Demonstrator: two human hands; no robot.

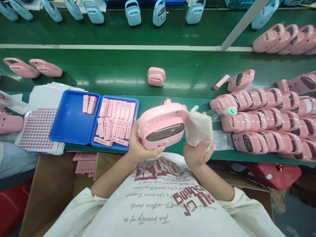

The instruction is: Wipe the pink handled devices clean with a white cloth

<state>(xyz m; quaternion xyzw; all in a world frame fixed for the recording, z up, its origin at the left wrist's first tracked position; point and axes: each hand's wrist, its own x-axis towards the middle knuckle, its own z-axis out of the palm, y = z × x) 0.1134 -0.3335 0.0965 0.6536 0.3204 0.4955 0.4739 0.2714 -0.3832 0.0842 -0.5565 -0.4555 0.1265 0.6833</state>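
My left hand [139, 144] is wrapped round the lower left side of a pink portable speaker [163, 123], which has a carrying handle, a row of small buttons and a dark oval panel. The speaker is tilted, held just above my lap at the bench edge. A crumpled white cloth [198, 127] is bunched in my closed right hand [199, 153], right beside the speaker's right end. Whether the cloth touches the speaker I cannot tell. Behind the held speaker, part of another small pink piece [168, 102] shows.
Blue trays [71, 118] with pink sticks stand left, beside a sticker sheet [39, 128]. Rows of pink speakers [249, 141] and a clear bottle [222, 112] are at right. One pink speaker [156, 77] sits ahead; blue ones [132, 13] line the back. Another person's sleeve [11, 161] shows left.
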